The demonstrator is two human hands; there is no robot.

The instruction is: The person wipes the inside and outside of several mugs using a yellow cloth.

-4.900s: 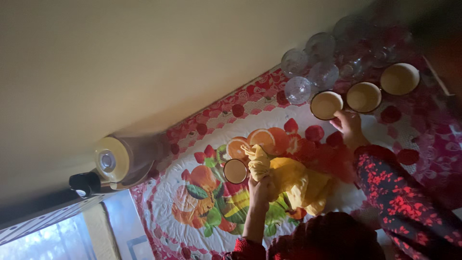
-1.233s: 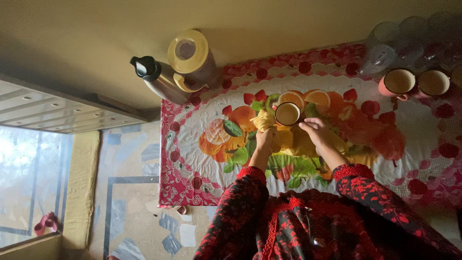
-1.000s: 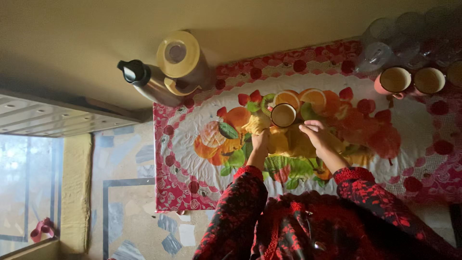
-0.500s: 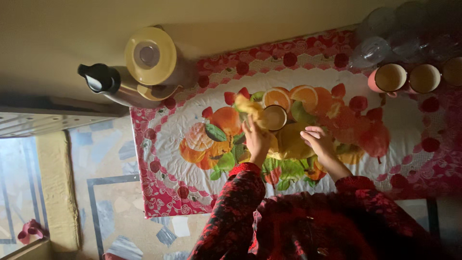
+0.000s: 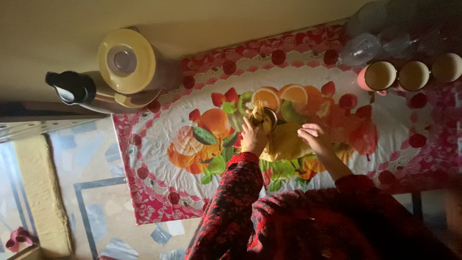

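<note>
Hidden: cup [image 5: 267, 118] mouth mostly covered by yellow cloth [image 5: 284, 142].
Left hand [image 5: 253, 137]: pinching cloth into cup.
Right hand [image 5: 314, 137]: fingers curled, resting on cloth.

**Reds, yellows and fruit prints on a dim table**

The tablecloth [image 5: 159, 192] has a red and pink border of roses around a white quilted middle, printed with oranges, orange slices, green kiwi, green leaves and red strawberries. The cloth [image 5: 284, 143] bunched on it is plain yellow. The cup [image 5: 266, 119] beside it shows a dark rim and a pale, cream inside. Three mugs [image 5: 380, 76] in a row at the far edge are pink outside and cream within. The flask [image 5: 126, 61] has a pale yellow top with a clear centre; the jug [image 5: 91, 94] next to it is silvery with a black lid. The sleeves [image 5: 231, 192] are black, strewn with red flowers. The wall is dull yellow.
</note>
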